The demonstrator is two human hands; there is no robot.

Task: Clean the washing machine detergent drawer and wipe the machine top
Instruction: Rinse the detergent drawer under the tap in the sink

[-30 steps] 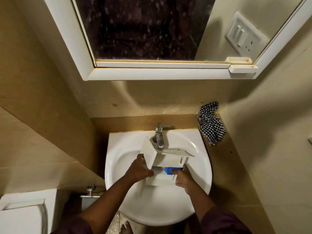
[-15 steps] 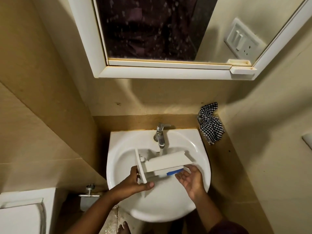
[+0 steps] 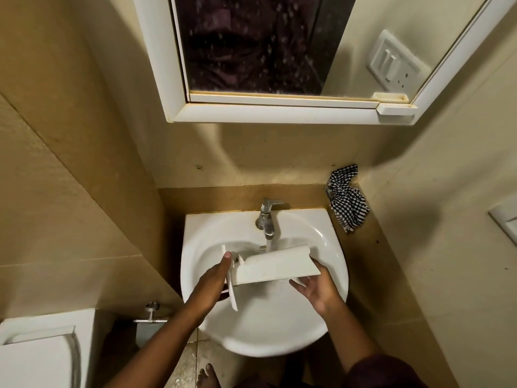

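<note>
The white detergent drawer (image 3: 277, 266) lies turned over above the white sink (image 3: 265, 326), its plain underside facing me, under the running tap (image 3: 267, 217). My left hand (image 3: 214, 278) grips the drawer's front panel at its left end, thumb up along the panel. My right hand (image 3: 314, 287) supports the drawer's right end from below, palm up, fingers spread and fairly straight. Water streams from the tap onto the drawer's far edge. The drawer's compartments are hidden from me.
A black-and-white checked cloth (image 3: 347, 200) lies on the ledge at the sink's back right. A mirror cabinet (image 3: 279, 107) hangs above. A toilet tank (image 3: 42, 348) stands at lower left, tiled walls close in on both sides, and my bare foot (image 3: 207, 376) shows below.
The drawer has been rolled over from upright with the blue insert showing to underside up. Both hands shifted with it; my right hand moved under its right end.
</note>
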